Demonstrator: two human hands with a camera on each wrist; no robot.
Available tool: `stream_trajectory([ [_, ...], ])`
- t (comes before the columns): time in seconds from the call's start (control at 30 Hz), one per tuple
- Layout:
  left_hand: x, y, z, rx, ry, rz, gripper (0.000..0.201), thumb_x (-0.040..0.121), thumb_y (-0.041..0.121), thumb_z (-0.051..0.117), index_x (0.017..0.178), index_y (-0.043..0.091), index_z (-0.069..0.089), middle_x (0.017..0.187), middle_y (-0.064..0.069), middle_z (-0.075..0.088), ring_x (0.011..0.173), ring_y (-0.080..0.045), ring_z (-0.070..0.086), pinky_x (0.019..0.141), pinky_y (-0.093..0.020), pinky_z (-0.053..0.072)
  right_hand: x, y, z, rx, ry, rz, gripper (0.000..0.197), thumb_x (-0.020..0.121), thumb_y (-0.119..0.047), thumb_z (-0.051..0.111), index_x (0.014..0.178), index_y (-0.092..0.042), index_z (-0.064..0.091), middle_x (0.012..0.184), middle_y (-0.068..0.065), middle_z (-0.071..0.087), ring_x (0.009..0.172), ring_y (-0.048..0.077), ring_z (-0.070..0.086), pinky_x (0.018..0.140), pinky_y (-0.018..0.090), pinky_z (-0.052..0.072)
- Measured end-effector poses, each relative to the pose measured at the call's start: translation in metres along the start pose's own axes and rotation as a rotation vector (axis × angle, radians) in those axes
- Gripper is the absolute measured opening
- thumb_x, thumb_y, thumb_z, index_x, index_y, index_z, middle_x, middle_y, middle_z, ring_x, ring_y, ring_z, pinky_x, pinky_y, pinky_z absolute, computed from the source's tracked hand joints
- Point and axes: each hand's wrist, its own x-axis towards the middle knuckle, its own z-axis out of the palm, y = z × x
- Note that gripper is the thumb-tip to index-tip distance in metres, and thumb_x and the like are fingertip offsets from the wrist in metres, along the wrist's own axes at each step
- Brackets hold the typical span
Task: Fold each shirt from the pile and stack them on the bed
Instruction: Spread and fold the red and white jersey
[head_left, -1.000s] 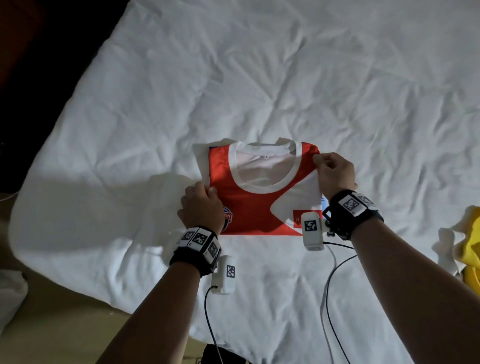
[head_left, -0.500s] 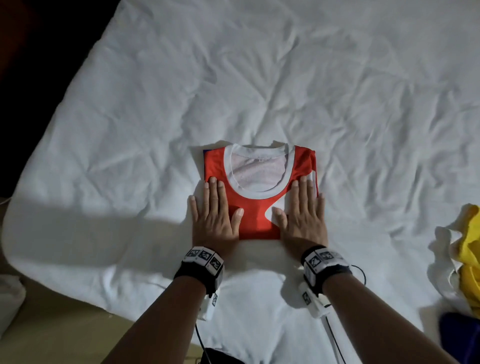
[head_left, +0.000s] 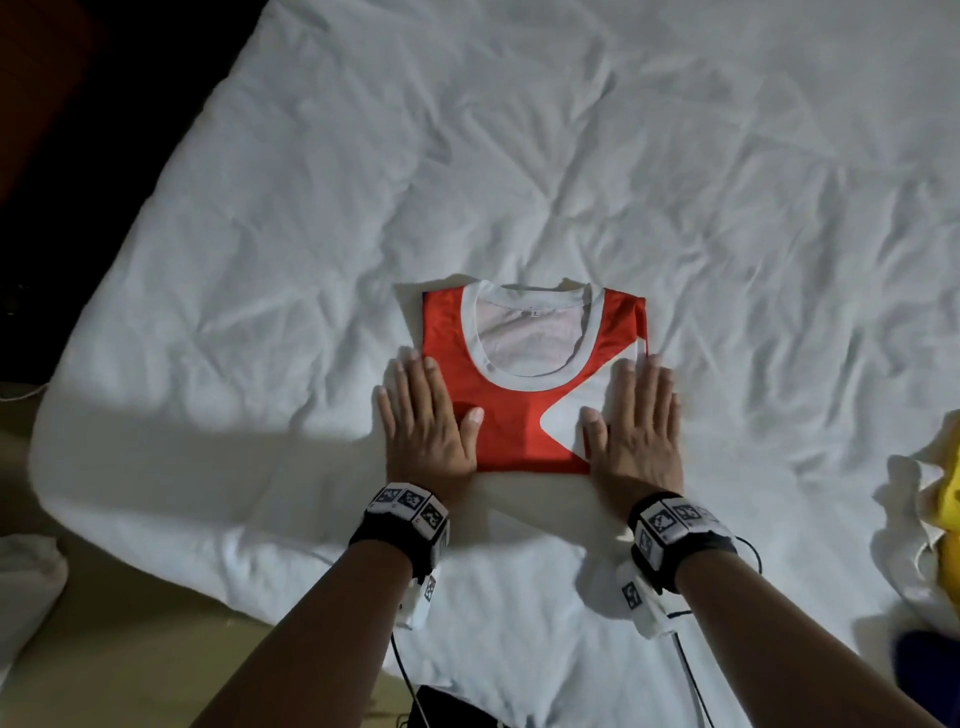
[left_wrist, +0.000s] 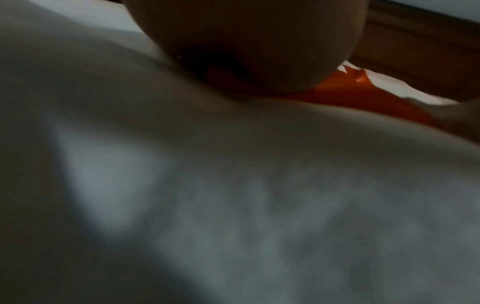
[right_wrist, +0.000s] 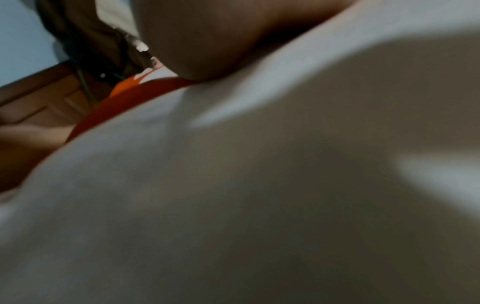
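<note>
Folded red shirt (head_left: 511, 415) with white collar and a white patch lies flat on the white bed (head_left: 571, 156), just below centre of the head view, collar toward 12 o'clock. Left hand (head_left: 423, 423) lies flat, fingers straight, released, pressing the shirt's 9 o'clock edge, thumb on the red cloth and outer fingers on the sheet. Right hand (head_left: 636, 428) likewise flat and released, pressing the 3 o'clock edge over the white patch. Both palms sit near the shirt's 6 o'clock fold. At 3 o'clock, by the frame edge, yellow cloth (head_left: 948, 499) lies on crumpled white fabric, well apart from the shirt. Wrist views are blurred: sheet up close, a palm heel, a sliver of red.
</note>
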Motion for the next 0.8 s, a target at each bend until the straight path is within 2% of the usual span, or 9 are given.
stream_trajectory([
  [0.1, 0.001, -0.006, -0.012, -0.147, 0.046, -0.129, 0.078, 0.101, 0.048, 0.034, 0.158, -0.004, 0.024, 0.162, -0.030, 0.026, 0.147, -0.046, 0.030, 0.116, -0.062, 0.029, -0.002, 0.002, -0.009, 0.170, 0.074, 0.080, 0.068, 0.104, -0.049, 0.028, 0.163, -0.022, 0.006, 0.170, 0.013, -0.002, 0.156, 0.032, 0.006, 0.124, 0.054, 0.013],
  [0.2, -0.001, -0.003, -0.031, -0.407, 0.117, -0.233, 0.065, 0.097, 0.047, 0.042, 0.155, 0.020, 0.035, 0.148, -0.015, 0.047, 0.134, -0.035, 0.041, 0.112, -0.052, 0.033, -0.003, -0.004, -0.021, 0.333, 0.162, 0.103, 0.060, 0.102, -0.033, 0.050, 0.157, -0.033, 0.026, 0.157, 0.012, 0.027, 0.133, 0.033, 0.035, 0.113, 0.049, 0.028],
  [0.27, 0.002, 0.003, -0.042, -0.613, 0.073, -0.290, 0.050, 0.095, 0.043, 0.048, 0.143, 0.031, 0.046, 0.131, -0.006, 0.054, 0.125, -0.028, 0.045, 0.109, -0.045, 0.032, -0.003, -0.006, -0.025, 0.418, 0.121, 0.119, 0.053, 0.100, -0.029, 0.054, 0.150, -0.040, 0.036, 0.141, 0.011, 0.038, 0.122, 0.035, 0.045, 0.109, 0.047, 0.037],
  [0.37, 0.009, 0.011, -0.049, -0.684, -0.086, -0.343, 0.035, 0.094, 0.028, 0.058, 0.128, 0.035, 0.055, 0.123, 0.000, 0.056, 0.120, -0.025, 0.048, 0.106, -0.044, 0.029, 0.002, -0.010, -0.034, 0.519, -0.009, 0.224, 0.037, 0.102, -0.036, 0.052, 0.137, -0.045, 0.046, 0.126, 0.004, 0.043, 0.100, 0.032, 0.060, 0.096, 0.042, 0.049],
  [0.43, 0.017, 0.011, -0.051, -0.738, -0.169, -0.380, 0.030, 0.089, 0.026, 0.062, 0.117, 0.036, 0.059, 0.116, 0.005, 0.062, 0.111, -0.024, 0.055, 0.103, -0.043, 0.033, 0.007, -0.012, -0.039, 0.575, -0.026, 0.243, 0.034, 0.102, -0.032, 0.053, 0.136, -0.035, 0.050, 0.125, 0.004, 0.052, 0.102, 0.030, 0.061, 0.092, 0.035, 0.047],
  [0.5, 0.023, 0.008, -0.056, -0.914, -0.170, -0.407, 0.025, 0.078, 0.027, 0.065, 0.102, 0.031, 0.064, 0.102, 0.009, 0.066, 0.101, -0.021, 0.061, 0.095, -0.037, 0.044, 0.010, -0.014, -0.045, 0.616, -0.008, 0.241, 0.034, 0.102, -0.021, 0.055, 0.136, -0.023, 0.055, 0.135, 0.005, 0.058, 0.121, 0.027, 0.058, 0.095, 0.025, 0.039],
  [0.57, 0.027, 0.004, -0.065, -1.045, -0.159, -0.404, 0.019, 0.076, 0.017, 0.068, 0.094, 0.022, 0.069, 0.096, 0.007, 0.068, 0.093, -0.016, 0.063, 0.083, -0.028, 0.044, 0.008, -0.019, -0.051, 0.637, 0.011, 0.246, 0.037, 0.102, -0.013, 0.055, 0.138, -0.018, 0.057, 0.142, 0.003, 0.056, 0.131, 0.021, 0.052, 0.098, 0.019, 0.033],
  [0.67, 0.027, -0.009, -0.080, -1.106, -0.153, -0.388, 0.019, 0.083, -0.001, 0.068, 0.093, 0.015, 0.072, 0.097, 0.000, 0.072, 0.092, -0.020, 0.065, 0.080, -0.027, 0.048, -0.002, -0.040, -0.063, 0.693, 0.047, 0.234, 0.040, 0.102, -0.009, 0.054, 0.141, -0.017, 0.055, 0.143, -0.001, 0.054, 0.129, 0.011, 0.049, 0.101, 0.019, 0.035],
  [0.8, 0.023, -0.053, -0.110, -1.158, -0.094, -0.385, 0.023, 0.072, 0.015, 0.067, 0.093, 0.018, 0.074, 0.100, -0.003, 0.074, 0.091, -0.026, 0.069, 0.080, -0.038, 0.053, -0.014, -0.083, -0.067, 0.724, 0.065, 0.181, 0.043, 0.102, -0.008, 0.054, 0.143, -0.019, 0.054, 0.131, -0.007, 0.053, 0.117, 0.003, 0.046, 0.094, 0.009, 0.035],
])
